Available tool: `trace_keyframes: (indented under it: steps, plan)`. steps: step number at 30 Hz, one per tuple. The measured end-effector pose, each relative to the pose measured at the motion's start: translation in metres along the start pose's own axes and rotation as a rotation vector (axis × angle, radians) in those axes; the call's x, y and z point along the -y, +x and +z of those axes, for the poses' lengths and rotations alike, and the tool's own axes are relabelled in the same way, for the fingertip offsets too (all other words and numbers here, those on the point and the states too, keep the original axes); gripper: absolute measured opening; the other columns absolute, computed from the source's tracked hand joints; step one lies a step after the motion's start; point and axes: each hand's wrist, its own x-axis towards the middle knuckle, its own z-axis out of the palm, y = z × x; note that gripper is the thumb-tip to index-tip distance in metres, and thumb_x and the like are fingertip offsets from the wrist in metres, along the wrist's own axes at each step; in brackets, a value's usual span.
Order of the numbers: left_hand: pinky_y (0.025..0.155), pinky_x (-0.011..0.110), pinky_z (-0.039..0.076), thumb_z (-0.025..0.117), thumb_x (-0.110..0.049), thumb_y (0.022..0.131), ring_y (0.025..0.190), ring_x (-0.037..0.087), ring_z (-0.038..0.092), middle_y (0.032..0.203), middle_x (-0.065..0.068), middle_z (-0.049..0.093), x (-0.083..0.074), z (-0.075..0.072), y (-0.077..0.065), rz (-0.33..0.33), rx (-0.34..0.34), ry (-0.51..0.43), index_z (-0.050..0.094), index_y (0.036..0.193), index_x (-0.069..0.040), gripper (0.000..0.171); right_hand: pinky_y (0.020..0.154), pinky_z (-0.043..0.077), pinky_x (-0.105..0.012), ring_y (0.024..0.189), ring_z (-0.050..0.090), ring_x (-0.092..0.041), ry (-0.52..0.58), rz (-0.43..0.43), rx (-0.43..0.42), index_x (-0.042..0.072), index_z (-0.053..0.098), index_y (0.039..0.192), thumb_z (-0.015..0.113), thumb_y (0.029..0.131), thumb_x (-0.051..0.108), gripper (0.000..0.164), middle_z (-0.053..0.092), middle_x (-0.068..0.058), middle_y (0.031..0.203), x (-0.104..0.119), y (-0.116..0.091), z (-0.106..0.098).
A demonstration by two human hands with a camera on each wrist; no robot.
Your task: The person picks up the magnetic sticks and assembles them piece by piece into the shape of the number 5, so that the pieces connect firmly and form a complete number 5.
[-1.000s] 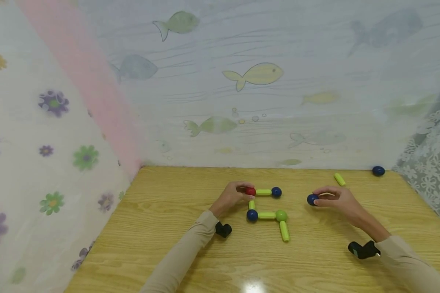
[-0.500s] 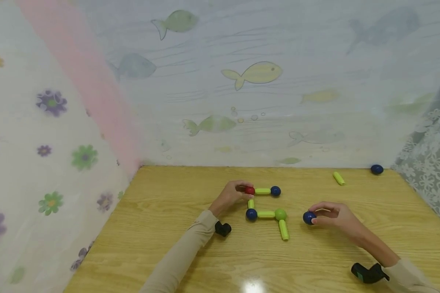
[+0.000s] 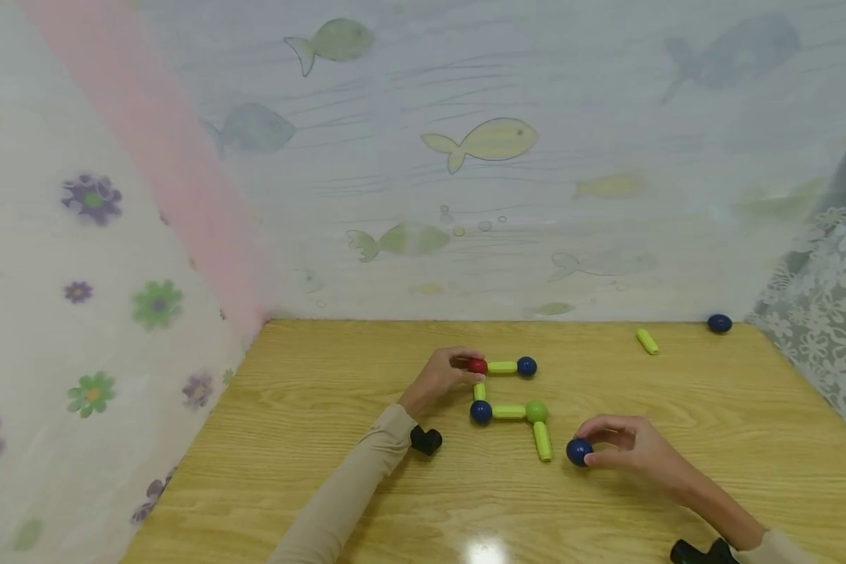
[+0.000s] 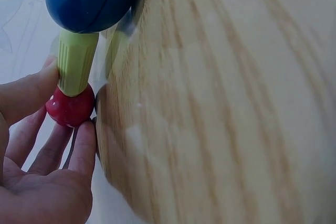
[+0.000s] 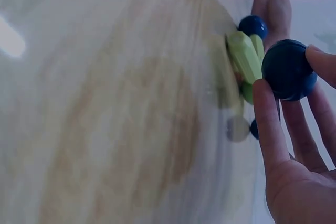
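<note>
My left hand (image 3: 442, 379) holds a red ball (image 3: 477, 366) between thumb and fingers at the upper left corner of a joined shape of balls and rods. From that ball one yellow-green rod (image 3: 503, 366) runs right to a blue ball (image 3: 526, 366), and another runs toward me to a second blue ball (image 3: 481, 412). A further rod links this one to a green ball (image 3: 536, 411), from which a last rod (image 3: 542, 442) points toward me with its near end free. My right hand (image 3: 638, 450) pinches a separate blue ball (image 3: 580, 452), right of that free end and apart from it.
On the wooden table (image 3: 310, 454), a loose yellow-green rod (image 3: 647, 341) lies at the back right. Farther right, a blue ball (image 3: 720, 323) sits by the back edge. A fish-patterned curtain (image 3: 409, 180) stands behind the table, a flowered one along the left.
My right hand has brought its blue ball toward me and slightly left, near the free rod end. My left hand stays on the red ball, and the joined shape keeps its layout.
</note>
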Motion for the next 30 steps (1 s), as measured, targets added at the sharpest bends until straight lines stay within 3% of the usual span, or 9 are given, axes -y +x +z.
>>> trace_keyframes:
  steps: [7,13,23,30]
  plan:
    - [0.081,0.028,0.051,0.075,-0.011,0.082,0.100,0.016,0.060,0.111,0.003,0.065,-0.001,0.000,-0.001,-0.012,-0.002,-0.015,0.064,0.120,-0.005,0.040,0.084,0.050,-0.026,0.101,0.059,-0.012,0.021,-0.043,0.059,-0.015,0.055,0.112,0.063,0.087,-0.003,0.029,0.055,-0.029,0.111,-0.004,0.000,0.017]
    - [0.082,0.029,0.051,0.076,-0.010,0.081,0.101,0.018,0.061,0.111,0.005,0.065,0.002,0.000,-0.003,-0.015,-0.017,-0.044,0.065,0.118,-0.005,0.039,0.077,0.053,-0.029,0.095,0.058,-0.011,-0.032,-0.020,0.082,-0.012,0.056,0.117,0.066,0.087,0.002,0.034,0.056,-0.029,0.109,-0.004,0.007,0.031]
    - [0.082,0.030,0.051,0.076,-0.010,0.081,0.100,0.019,0.061,0.111,0.005,0.065,0.001,0.000,0.000,-0.018,-0.010,-0.042,0.065,0.119,-0.006,0.039,0.060,0.046,-0.025,0.074,0.051,-0.011,-0.339,0.050,0.095,-0.001,0.058,0.125,0.070,0.087,0.019,0.045,0.056,-0.008,0.098,0.007,0.024,0.038]
    - [0.081,0.030,0.051,0.075,-0.009,0.082,0.099,0.017,0.061,0.110,0.004,0.065,0.000,0.000,0.000,-0.010,-0.004,-0.040,0.065,0.119,-0.005,0.040,0.053,0.038,-0.021,0.061,0.041,-0.002,-0.556,-0.022,0.145,0.003,0.062,0.118,0.075,0.081,0.028,0.047,0.047,0.001,0.082,0.007,0.036,0.046]
